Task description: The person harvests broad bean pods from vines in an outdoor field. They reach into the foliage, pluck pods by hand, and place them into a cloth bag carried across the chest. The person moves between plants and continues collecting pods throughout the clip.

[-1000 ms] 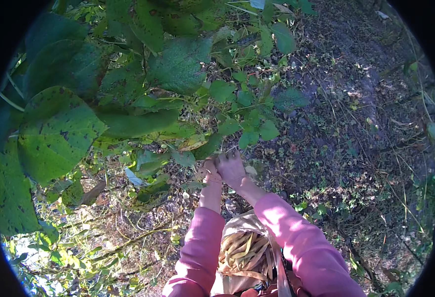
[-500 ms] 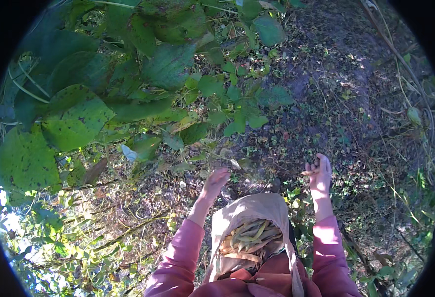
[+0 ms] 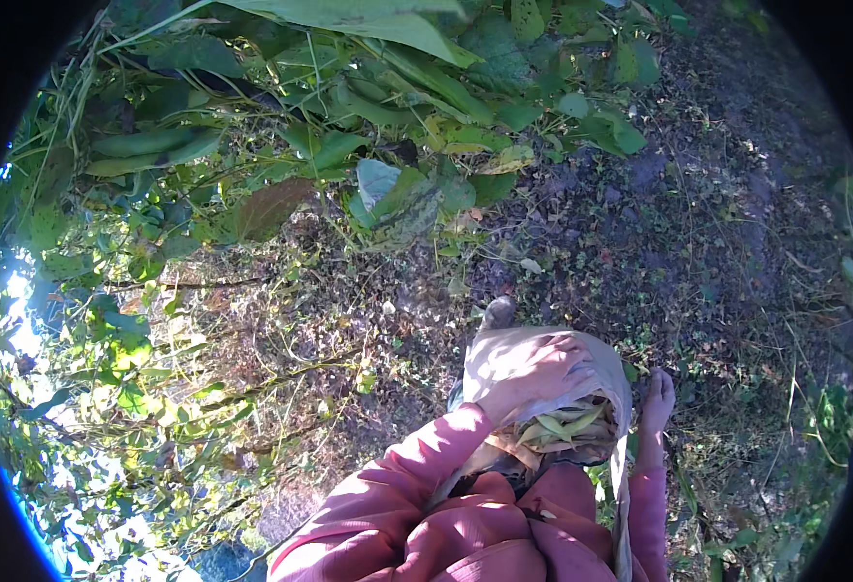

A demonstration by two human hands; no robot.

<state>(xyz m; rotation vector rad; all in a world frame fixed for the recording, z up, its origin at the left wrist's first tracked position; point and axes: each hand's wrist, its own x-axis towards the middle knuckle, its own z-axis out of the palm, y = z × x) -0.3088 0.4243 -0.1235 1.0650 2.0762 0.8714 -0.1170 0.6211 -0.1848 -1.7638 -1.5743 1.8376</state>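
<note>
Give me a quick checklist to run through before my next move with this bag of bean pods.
1. Left hand on the cloth bag: ok, it rests on the bag's upper edge, above the opening.
2. Bag mouth open: ok, the bean pods show inside.
3. Right hand free: cannot tell, it hangs beside the bag with its palm hidden.
4. Pods staying in the bag: ok, none visibly spilling over the rim.
5. Bean plants within reach: cannot tell, the leaves are ahead, apart from both hands.
6. Footing: cannot tell, the ground is strewn with stems and litter, with one shoe tip showing.
</note>
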